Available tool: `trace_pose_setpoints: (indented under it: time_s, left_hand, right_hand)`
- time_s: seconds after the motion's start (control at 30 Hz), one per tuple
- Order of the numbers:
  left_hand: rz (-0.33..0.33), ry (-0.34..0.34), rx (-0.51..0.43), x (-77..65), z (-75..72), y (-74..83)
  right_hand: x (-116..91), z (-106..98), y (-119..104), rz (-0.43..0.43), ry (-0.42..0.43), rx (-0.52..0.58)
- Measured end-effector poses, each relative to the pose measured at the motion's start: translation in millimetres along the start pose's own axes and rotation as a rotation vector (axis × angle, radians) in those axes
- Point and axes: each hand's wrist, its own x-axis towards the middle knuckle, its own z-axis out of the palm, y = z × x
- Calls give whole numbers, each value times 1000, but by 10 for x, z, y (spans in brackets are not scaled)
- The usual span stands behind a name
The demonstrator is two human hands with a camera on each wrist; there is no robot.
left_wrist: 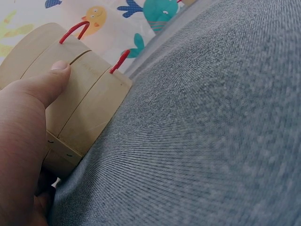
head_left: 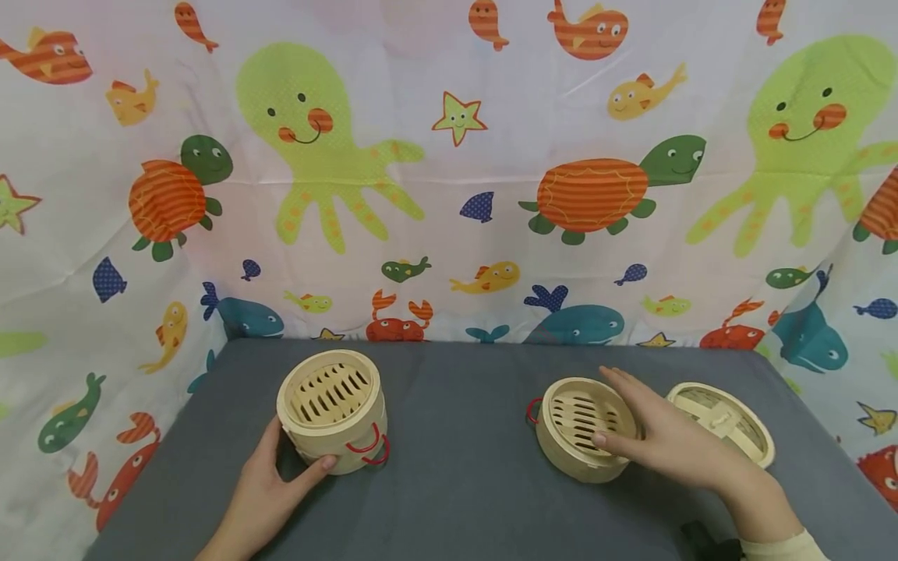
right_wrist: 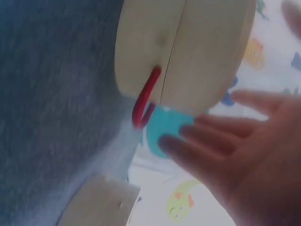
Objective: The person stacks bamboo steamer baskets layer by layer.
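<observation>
Dark grey cloth covers the table (head_left: 456,467), and on its left part sits a stack of pale bamboo steamer tiers (head_left: 323,442), slightly tilted, its slotted inside facing up. Two red cord loops (head_left: 375,448) hang from its wall, one above the other, on the side facing the middle of the table. The left hand (head_left: 266,483) holds this stack from the near left, thumb against the front wall and the other fingers round the far side; the left wrist view shows the thumb lying flat across the wall beside a seam, below the red loops. Well apart, right of centre, a smaller slotted steamer (head_left: 578,466) rests on the cloth, with a red loop (head_left: 533,409) on its left side. Over its right edge reaches the right hand (head_left: 673,436), its grip wide, fingers stretched out and thumb spread away from them above the slotted inside; whether any fingertip touches the steamer cannot be told. Just beyond that hand lies a round lid (head_left: 722,421) with crossed bands, partly covered by the forearm. Near the right wrist are a pale sleeve (head_left: 786,545) and a dark object (head_left: 701,538) cut off by the lower edge. Behind everything hangs a white curtain (head_left: 421,47) printed with octopuses, turtles, whales, crabs and fish.
</observation>
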Motion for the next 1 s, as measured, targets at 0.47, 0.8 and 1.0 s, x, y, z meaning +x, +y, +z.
trace_pose_setpoints:
  time_s: [0.47,0.8,1.0]
  left_hand:
    - [21,17,6,-3,-20,1]
    - [45,21,4,5,-14,4]
    - [37,15,4,13,-5,-7]
  right_hand:
    - [19,-4,144,1,-84,6]
    - [-9,27,228,4,-61,46]
    - [-10,42,266,6,-50,71]
